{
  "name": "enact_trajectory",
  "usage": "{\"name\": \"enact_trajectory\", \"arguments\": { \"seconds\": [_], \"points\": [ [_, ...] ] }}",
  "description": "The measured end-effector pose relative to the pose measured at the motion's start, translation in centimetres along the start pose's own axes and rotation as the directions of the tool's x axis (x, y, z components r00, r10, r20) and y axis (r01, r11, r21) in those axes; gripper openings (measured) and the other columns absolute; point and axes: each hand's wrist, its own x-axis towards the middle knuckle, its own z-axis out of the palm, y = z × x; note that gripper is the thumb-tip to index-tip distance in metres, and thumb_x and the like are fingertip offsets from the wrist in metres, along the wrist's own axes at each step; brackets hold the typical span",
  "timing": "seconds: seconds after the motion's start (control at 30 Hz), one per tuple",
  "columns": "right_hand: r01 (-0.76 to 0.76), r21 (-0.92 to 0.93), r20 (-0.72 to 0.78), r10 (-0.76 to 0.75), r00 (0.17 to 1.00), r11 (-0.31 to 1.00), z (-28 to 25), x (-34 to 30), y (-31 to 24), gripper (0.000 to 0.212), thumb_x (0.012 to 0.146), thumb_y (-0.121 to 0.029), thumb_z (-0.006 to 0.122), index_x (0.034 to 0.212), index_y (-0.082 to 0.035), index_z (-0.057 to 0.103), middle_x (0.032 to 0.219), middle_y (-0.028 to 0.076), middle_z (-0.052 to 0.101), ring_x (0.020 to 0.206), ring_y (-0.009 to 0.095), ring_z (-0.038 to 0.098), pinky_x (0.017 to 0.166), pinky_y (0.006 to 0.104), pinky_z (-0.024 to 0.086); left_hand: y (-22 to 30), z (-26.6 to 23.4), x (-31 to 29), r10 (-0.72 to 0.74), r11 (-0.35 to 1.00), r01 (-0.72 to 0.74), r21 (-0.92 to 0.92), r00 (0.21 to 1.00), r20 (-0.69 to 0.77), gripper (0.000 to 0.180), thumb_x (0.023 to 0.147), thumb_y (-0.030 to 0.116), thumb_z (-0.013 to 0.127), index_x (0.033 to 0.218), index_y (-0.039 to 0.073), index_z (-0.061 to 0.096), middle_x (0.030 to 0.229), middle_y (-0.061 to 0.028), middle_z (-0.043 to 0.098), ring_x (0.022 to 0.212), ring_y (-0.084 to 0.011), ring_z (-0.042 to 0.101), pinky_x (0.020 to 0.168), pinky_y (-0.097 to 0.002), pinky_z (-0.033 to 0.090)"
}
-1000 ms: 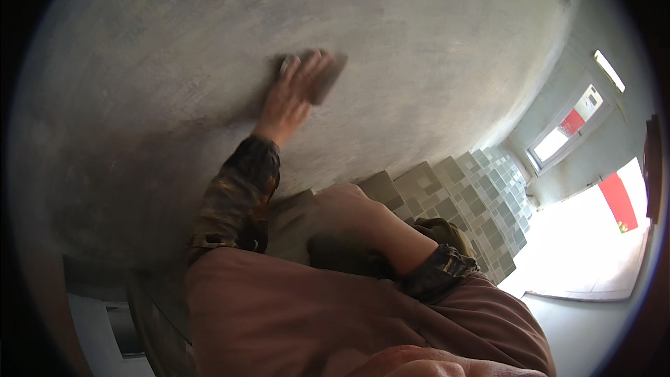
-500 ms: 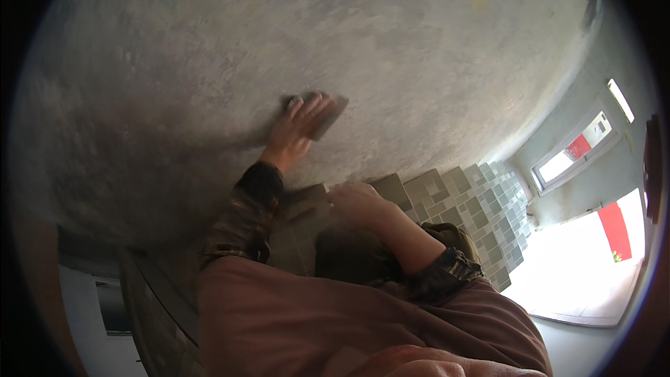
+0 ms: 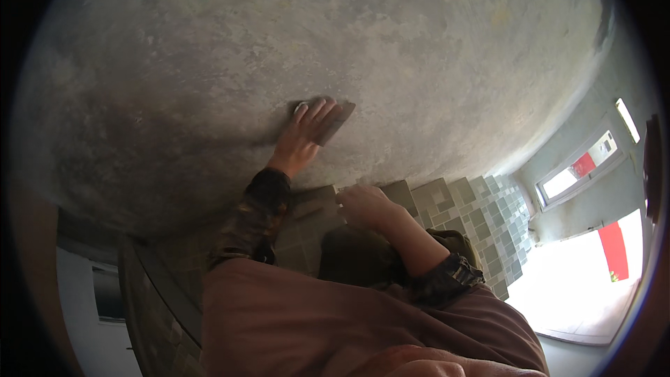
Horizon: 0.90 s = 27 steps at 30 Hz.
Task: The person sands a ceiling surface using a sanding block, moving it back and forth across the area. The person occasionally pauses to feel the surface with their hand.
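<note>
A grey, mottled plaster wall fills the upper part of the head view. My left hand reaches up to it, fingers stretched over a flat brown-grey block that it presses against the plaster. The block's face towards the wall is hidden, and so is my thumb's grip. Lower and to the right, my right hand is held in front of my body, apart from the wall. Its fingers are curled in; whether they hold anything is hidden.
Below the wall lies a floor of patterned grey-green tiles. At the right are a window and a bright doorway with something red outside. A dark curved edge stands at lower left.
In the picture, my left hand and the block sit slightly lower and further right. My right hand, the window and the doorway have shifted slightly too, as the view itself moved.
</note>
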Motion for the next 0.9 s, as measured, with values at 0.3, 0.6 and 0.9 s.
{"name": "enact_trajectory", "arguments": {
  "seconds": [0.3,0.6,0.9],
  "points": [
    [-0.013,0.0,-0.034,0.013,0.999,1.0,-0.9,-1.0,-0.7,0.027,0.091,-0.023,0.057,0.108,-0.005,0.068,0.107,0.016,0.068,0.107,0.034,0.062,0.093,0.0458,0.048,-8.7,-6.5,5.0,-0.312,0.923,0.38,0.065,0.835,-0.452,0.066,0.096,0.032,0.054,0.154,0.014,0.027,0.157,-0.0169,0.029,0.141,-0.037,0.034,0.111,-0.0585,0.03],
    [-0.022,0.025,-0.03,0.022,0.999,0.999,-0.9,-0.6,-0.9,0.027,0.09,-0.022,0.057,0.108,-0.005,0.068,0.107,0.016,0.069,0.106,0.035,0.063,0.09,0.0459,0.049,-2.9,-1.2,-2.7,-0.169,0.983,0.16,-0.092,0.981,-0.097,0.069,0.092,0.023,0.062,0.153,0.014,0.031,0.155,-0.0197,0.032,0.14,-0.0427,0.033,0.11,-0.0595,0.028],
    [-0.049,-0.01,0.002,0.049,0.999,0.999,-1.4,-0.7,-0.9,0.03,0.088,-0.023,0.054,0.107,-0.006,0.069,0.105,0.017,0.069,0.102,0.036,0.064,0.089,0.046,0.05,-9.9,-8.1,2.5,-0.379,0.904,0.428,0.027,0.827,-0.414,0.065,0.09,0.027,0.065,0.148,0.011,0.039,0.151,-0.021,0.038,0.137,-0.0416,0.037,0.109,-0.0602,0.028]
  ]
}}
